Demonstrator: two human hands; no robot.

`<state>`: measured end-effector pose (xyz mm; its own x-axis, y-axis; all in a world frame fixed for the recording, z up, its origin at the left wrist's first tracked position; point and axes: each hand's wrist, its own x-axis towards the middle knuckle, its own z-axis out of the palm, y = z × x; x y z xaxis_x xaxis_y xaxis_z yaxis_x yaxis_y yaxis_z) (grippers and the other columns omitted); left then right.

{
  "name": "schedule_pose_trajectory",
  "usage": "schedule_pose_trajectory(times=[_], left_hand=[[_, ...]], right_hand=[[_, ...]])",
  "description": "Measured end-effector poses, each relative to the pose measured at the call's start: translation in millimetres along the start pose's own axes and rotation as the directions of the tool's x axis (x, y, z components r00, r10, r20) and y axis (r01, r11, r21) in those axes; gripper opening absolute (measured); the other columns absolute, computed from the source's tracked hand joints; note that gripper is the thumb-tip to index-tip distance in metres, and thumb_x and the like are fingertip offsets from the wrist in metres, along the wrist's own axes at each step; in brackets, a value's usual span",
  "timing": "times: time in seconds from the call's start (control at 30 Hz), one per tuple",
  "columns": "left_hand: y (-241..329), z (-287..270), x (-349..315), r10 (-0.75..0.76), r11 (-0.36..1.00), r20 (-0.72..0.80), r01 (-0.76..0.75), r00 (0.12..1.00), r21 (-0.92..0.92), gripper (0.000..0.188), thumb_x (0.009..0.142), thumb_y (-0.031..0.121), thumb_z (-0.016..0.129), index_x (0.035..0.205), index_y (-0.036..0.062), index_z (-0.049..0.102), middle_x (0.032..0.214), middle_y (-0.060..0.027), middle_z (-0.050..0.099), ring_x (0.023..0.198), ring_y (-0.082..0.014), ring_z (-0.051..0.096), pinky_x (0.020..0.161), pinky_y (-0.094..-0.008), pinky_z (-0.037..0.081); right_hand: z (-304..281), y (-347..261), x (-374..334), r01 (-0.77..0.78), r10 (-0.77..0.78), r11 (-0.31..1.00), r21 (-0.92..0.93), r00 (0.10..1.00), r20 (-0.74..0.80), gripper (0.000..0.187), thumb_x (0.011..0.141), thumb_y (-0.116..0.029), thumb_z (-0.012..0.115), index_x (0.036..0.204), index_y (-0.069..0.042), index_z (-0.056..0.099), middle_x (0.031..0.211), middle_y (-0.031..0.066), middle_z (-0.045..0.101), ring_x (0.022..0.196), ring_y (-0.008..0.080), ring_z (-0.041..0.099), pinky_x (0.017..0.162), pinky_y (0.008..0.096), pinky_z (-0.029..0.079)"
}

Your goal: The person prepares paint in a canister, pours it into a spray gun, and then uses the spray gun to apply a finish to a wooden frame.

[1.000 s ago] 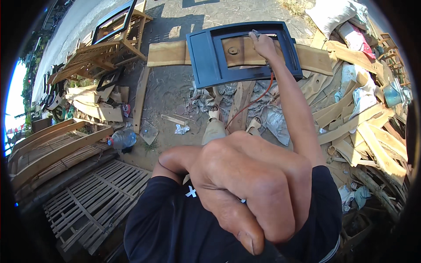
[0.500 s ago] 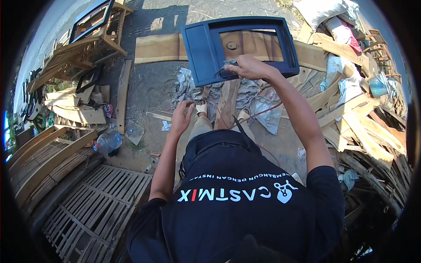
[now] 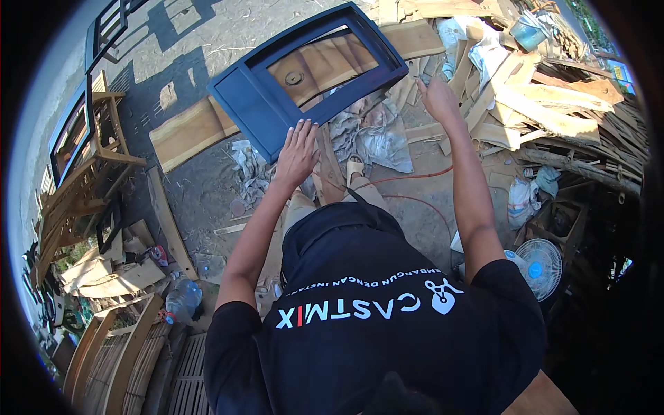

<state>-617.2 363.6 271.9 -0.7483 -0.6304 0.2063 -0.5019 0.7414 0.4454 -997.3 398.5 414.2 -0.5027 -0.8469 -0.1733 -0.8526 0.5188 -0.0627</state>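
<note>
A dark blue rectangular frame point(image 3: 242, 104), with a solid panel at its left end and an opening at its right, lies on a long wooden plank point(image 3: 187, 133). My left hand point(image 3: 297, 151) touches its near edge by the panel, fingers stretched out and side by side. Just off the frame's right end is my right hand point(image 3: 438, 102), its fingers closed. A small greyish bit shows at those fingertips, too little to name. The plank's wood grain and a round knot show through the opening.
Crumpled sheets point(image 3: 387, 135) and a red hose point(image 3: 415, 176) lie near my feet. Scrap wood point(image 3: 553, 104) is heaped on the right, with a fan point(image 3: 539, 268) nearer me. On the left are a wooden rack point(image 3: 90, 166), a large plastic bottle point(image 3: 184, 301) and a slatted bench point(image 3: 187, 373).
My left hand has come forward onto the frame's near edge. My right hand has left the frame's near side and moved past its right end. The view has turned, so the frame appears tilted.
</note>
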Motion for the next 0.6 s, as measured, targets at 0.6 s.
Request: schedule_pose_trajectory(times=[0.6], left_hand=[[40, 55, 129, -0.129, 0.982, 0.084, 0.139, 0.988, -0.128, 0.057, 0.099, 0.026, 0.063, 0.150, 0.0051, 0.046, 0.134, -0.0223, 0.062, 0.123, -0.0401, 0.059, 0.105, -0.0461, 0.048]], right_hand=[[-18, -50, 193, 0.317, -0.284, 0.917, 0.241, 0.945, -0.162, 0.054, 0.107, -0.043, 0.049, 0.089, 0.005, 0.070, 0.092, 0.0323, 0.071, 0.093, 0.0480, 0.069, 0.080, 0.0545, 0.055]])
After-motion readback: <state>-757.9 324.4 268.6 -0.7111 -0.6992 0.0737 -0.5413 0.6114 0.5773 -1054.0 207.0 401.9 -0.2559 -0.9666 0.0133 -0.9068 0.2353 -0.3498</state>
